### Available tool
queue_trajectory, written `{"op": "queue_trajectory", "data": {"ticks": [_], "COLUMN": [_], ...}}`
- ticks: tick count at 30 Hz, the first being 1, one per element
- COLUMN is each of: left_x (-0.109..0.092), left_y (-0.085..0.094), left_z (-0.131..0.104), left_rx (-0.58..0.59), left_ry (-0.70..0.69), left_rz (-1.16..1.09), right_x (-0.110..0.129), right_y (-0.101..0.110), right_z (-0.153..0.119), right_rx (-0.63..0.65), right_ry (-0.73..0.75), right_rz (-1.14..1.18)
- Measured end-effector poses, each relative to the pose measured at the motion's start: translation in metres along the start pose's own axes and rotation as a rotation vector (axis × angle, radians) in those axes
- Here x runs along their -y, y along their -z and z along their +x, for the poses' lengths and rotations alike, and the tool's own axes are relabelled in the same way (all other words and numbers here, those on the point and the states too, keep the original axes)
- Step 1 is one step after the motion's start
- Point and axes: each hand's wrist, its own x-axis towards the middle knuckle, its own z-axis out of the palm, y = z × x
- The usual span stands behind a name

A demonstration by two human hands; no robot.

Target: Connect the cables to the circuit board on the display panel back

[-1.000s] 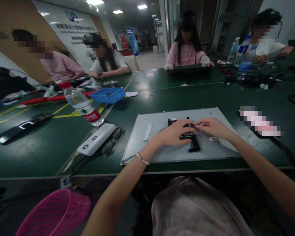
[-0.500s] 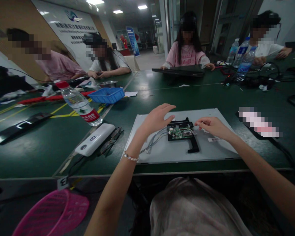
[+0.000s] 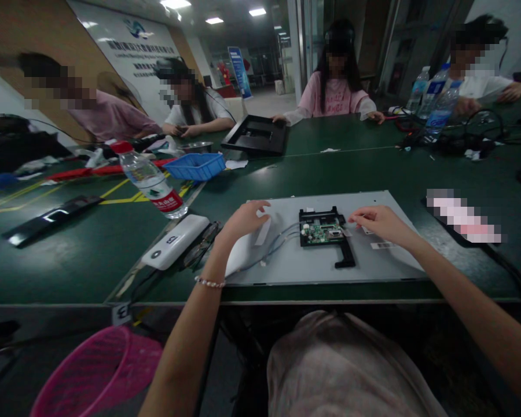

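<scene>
A grey panel [image 3: 286, 269] lies flat on the green table in front of me. On it rests a black bracket [image 3: 346, 255] carrying a green circuit board [image 3: 321, 233], with grey cables [image 3: 275, 243] running from its left side. My left hand [image 3: 243, 223] is over the panel's left edge, fingers apart, beside a pale strip [image 3: 263, 231]; nothing shows in its grasp. Just right of the board is my right hand [image 3: 380, 223], its thumb and fingertips pinched together near a small tab; what they hold, if anything, is too small to name.
Left of the panel are a white power bank [image 3: 176, 242], glasses [image 3: 202, 246], a water bottle [image 3: 156, 185] and a blue basket [image 3: 195, 167]. A phone [image 3: 464, 217] lies right. Across the table, a person's hand touches a black frame [image 3: 256, 136].
My left hand has moved left, away from the board to the panel's left edge. My right hand stays beside the board. Across the table, the black frame has shifted left and tilted up.
</scene>
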Motion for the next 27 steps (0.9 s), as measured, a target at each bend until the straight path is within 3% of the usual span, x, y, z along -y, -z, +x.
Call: {"op": "queue_trajectory", "data": {"ticks": [4,10,13,18,24,27], "left_x": [-0.006,-0.006,-0.006,-0.014,-0.021,-0.020], "left_y": [0.001,0.001,0.004,0.012,0.003,-0.001], "left_z": [-0.003,-0.007,-0.008,-0.012,-0.014,-0.013], "left_rx": [0.058,0.091,0.019,-0.097,0.126,0.135], "left_ry": [-0.001,-0.061,-0.055,-0.032,-0.055,-0.101], "left_rz": [-0.147,-0.162,-0.253,-0.591,-0.553,-0.388], "right_x": [0.000,0.001,0.002,0.002,0.001,-0.001], "right_y": [0.000,0.002,0.003,0.003,0.004,0.004], "right_z": [-0.001,-0.003,-0.003,-0.003,-0.003,-0.002], "right_rx": [0.000,-0.007,-0.009,-0.013,0.006,0.017], "right_ry": [-0.004,-0.003,-0.002,0.005,0.027,0.040], "right_rz": [0.007,0.008,0.002,-0.005,-0.020,-0.041]}}
